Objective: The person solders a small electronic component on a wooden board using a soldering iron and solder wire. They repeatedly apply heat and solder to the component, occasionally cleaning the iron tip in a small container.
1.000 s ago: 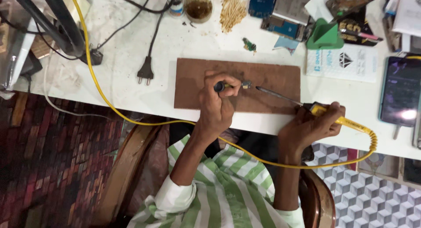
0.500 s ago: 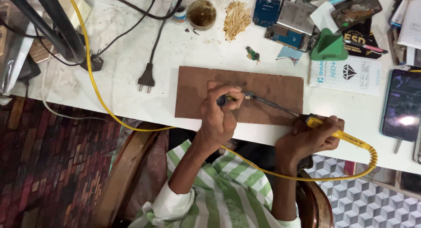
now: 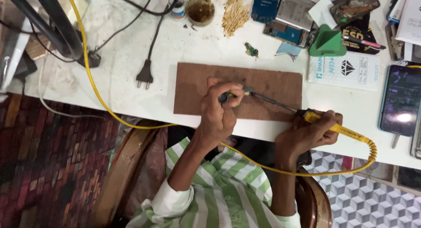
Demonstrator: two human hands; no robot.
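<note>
My left hand (image 3: pixel 221 112) rests on a brown wooden board (image 3: pixel 272 85) and pinches a small dark tool (image 3: pixel 224 97) whose end holds a tiny metal part (image 3: pixel 247 91). My right hand (image 3: pixel 307 133) grips a yellow-handled soldering iron (image 3: pixel 333 127); its thin dark shaft (image 3: pixel 274 102) reaches left across the board to that part. The iron's yellow cord (image 3: pixel 94 81) loops under my arms and runs up over the white table (image 3: pixel 131 39).
A black two-pin plug (image 3: pixel 144 76) lies left of the board. At the back are a round tin (image 3: pixel 200 9), a heap of pale strands (image 3: pixel 234 15), blue circuit boards (image 3: pixel 280 17) and a green stand (image 3: pixel 326 43). A lit phone (image 3: pixel 401 101) lies at the right.
The view has shifted slightly, so the table sits higher in the picture. Both hands keep their hold, with the iron's tip still at the small part.
</note>
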